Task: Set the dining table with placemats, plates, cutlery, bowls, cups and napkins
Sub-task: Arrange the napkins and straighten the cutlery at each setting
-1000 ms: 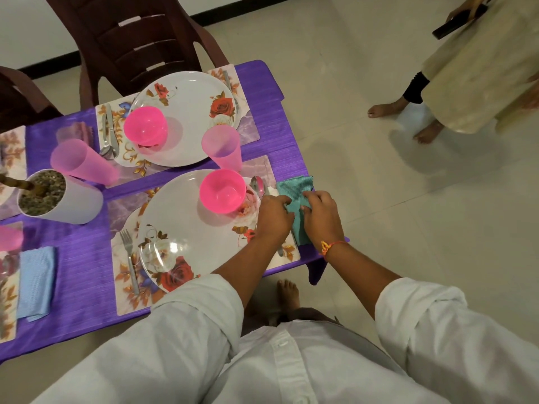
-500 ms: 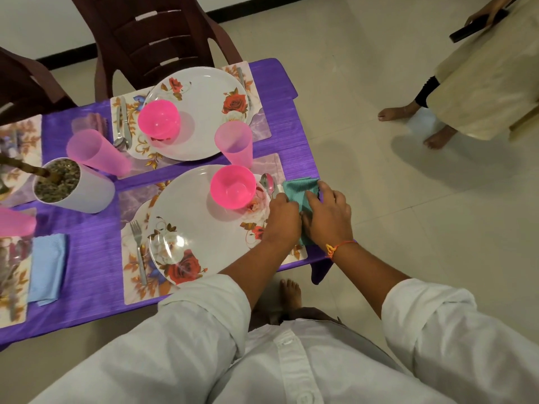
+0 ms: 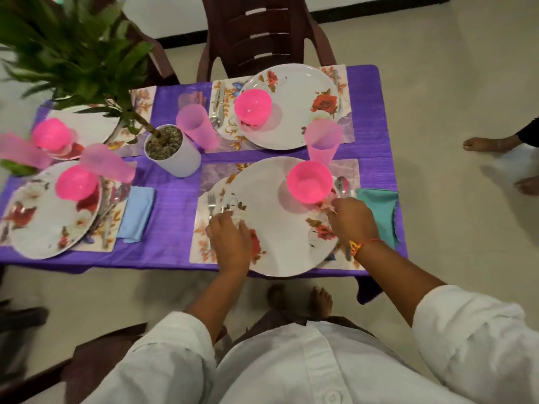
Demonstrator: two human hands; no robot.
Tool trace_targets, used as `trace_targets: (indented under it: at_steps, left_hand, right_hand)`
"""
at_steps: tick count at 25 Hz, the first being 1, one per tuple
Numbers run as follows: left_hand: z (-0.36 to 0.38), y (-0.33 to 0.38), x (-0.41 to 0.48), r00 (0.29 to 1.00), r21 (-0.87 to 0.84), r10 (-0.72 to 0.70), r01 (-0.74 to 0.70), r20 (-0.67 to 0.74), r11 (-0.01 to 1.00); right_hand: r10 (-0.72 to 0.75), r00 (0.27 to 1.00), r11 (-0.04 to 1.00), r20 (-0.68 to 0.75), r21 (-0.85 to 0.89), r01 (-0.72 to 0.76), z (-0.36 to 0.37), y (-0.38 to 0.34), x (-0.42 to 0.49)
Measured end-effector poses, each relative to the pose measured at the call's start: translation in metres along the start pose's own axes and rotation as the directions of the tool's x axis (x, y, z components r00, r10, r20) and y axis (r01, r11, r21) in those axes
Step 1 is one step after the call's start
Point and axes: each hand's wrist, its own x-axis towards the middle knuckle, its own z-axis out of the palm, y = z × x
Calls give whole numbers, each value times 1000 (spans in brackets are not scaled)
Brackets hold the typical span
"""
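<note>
Plate [image 3: 277, 228] on counter [image 3: 175, 205], left hand [image 3: 230, 240] holds its left rim, right hand [image 3: 351, 221] curled at its right rim, grip unclear

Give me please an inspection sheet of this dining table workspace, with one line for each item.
Surface: table under a purple cloth, with placemats on it.
Job's things: near plate carries a pink bowl; pink cup stands behind it; fork lies at its left, spoon and teal napkin at its right.
Clutter: potted plant in a white pot, mid-table.
Hands: left hand on the near plate's left rim, right hand at its right rim; grip unclear.
Cables: nothing seen.
Surroundings: brown chair beyond the table; another person's bare feet on the tiled floor.
</note>
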Motion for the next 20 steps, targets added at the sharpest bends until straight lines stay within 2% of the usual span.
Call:
trace_targets:
  at_steps: [4,7,14,20]
  left_hand:
    - [-9,-49,29,995,143,-59,48,76,989]
    - [-8,-64,46,986,224,-3,-35,167,974]
    - [-3,-57,53,994,132,-4,-10,106,991]
    - [4,-54,59,991,58,-112,108,67,992]
  right_hand:
    - [41,997,999,70,-4,-41,2,-13,-2]
    - [25,999,997,-31,-77,-27,7,-13,7]
    - [67,995,991,-78,-109,-75,6,-7,24]
    - [154,985,988,-78,-14,-156,0,-8,27]
